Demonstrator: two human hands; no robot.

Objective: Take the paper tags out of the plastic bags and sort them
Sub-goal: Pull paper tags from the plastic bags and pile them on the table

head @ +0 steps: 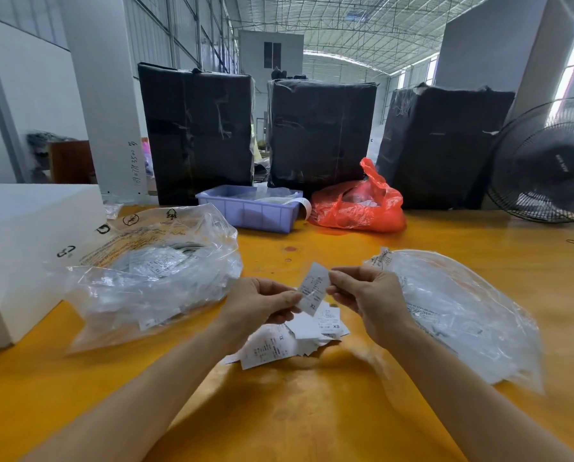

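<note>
Two grips share one small white printed paper tag (313, 289): your left hand (262, 303) pinches its lower edge, your right hand (365, 296) its upper corner, above the loose white tag pile (295, 338) on the yellow surface (312, 411). Read the size mark fully before placing; keep sizes apart. Clear crumpled plastic bags (152, 271) flank you.

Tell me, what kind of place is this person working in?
Probably a warehouse or factory packing hall: a high truss roof overhead, big black-wrapped bales behind the yellow table, and both hands pinching a paper tag above a tag pile.
</note>
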